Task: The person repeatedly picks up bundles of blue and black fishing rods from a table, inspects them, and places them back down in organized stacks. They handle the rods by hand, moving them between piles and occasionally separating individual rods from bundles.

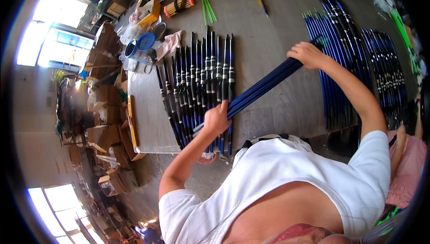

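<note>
A bundle of dark blue rods [264, 85], thin and tapered like fishing rod sections, slants across in front of me above the table. My left hand [217, 118] is closed round its lower left end. Around the upper right end, my right hand [307, 55] is closed too. Just beyond and left of my left hand lies a row of black fishing rods [197, 74] with silver bands, side by side on the grey table [268, 27]. To the right, close to my right hand, lies a spread of blue rods [333, 83].
More banded rods [385, 65] lie at the far right. A blue lid [146, 41], pink cloth [170, 45], bundled orange sticks [179, 6] and green rods [207, 7] lie at the back left. Cardboard boxes [107, 141] stand left of the table. Another person's pink-clad body [406, 168] is at my right.
</note>
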`<state>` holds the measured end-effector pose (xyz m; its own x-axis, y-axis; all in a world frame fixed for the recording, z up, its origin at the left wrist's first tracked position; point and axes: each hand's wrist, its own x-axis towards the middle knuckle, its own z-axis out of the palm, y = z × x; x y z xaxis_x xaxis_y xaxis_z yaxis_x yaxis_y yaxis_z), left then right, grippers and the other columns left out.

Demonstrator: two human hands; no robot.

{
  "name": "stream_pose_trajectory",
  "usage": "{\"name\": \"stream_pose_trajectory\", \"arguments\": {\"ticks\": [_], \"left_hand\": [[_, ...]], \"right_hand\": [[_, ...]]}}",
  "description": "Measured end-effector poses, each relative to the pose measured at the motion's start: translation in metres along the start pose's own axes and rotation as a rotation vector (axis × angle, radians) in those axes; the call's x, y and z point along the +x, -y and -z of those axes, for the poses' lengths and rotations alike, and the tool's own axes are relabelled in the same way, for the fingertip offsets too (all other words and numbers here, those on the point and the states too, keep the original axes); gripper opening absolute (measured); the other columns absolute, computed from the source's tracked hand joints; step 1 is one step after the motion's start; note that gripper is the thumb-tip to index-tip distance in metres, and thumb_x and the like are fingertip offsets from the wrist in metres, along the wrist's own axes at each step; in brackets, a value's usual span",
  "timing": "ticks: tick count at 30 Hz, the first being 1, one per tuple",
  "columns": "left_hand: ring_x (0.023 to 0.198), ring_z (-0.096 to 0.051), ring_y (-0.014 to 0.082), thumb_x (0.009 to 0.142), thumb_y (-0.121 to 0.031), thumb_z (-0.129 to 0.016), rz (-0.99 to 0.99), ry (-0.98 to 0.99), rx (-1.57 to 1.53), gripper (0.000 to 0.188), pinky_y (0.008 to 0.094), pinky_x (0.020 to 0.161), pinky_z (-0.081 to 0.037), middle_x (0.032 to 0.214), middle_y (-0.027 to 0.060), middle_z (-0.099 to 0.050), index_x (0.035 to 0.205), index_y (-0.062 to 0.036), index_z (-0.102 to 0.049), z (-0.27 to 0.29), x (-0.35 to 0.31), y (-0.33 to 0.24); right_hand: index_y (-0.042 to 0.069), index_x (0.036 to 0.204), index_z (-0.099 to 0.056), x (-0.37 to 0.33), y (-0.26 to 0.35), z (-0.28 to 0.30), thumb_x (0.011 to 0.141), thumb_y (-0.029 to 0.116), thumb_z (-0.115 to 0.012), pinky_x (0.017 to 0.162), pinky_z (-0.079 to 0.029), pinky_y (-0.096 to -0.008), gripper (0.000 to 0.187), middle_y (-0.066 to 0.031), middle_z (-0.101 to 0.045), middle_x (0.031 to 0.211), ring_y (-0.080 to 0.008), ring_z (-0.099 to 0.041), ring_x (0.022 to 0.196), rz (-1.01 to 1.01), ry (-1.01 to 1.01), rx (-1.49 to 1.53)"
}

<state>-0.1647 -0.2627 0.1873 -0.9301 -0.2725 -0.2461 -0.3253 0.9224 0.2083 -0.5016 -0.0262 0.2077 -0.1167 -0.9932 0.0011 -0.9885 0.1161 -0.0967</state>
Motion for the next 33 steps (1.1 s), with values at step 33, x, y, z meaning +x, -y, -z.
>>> {"name": "stream_pose_trajectory", "arguments": {"ticks": [33], "left_hand": [[0.08,-0.061,0.0226,0.059,-0.014,-0.075,0.175,0.3,-1.328,0.054,0.0357,0.068,-0.049,0.091,0.0133,-0.06,0.103,0.0022,-0.05,-0.133,0.163,-0.294]], "right_hand": [[0.01,0.14,-0.019,-0.088,-0.008,-0.129,0.054,0.016,-0.073,0.09,-0.043,-0.0399,0.102,-0.0278,-0.044,0.117,-0.0391,-0.048,0.108,-1.254,-0.672,0.688]]}}
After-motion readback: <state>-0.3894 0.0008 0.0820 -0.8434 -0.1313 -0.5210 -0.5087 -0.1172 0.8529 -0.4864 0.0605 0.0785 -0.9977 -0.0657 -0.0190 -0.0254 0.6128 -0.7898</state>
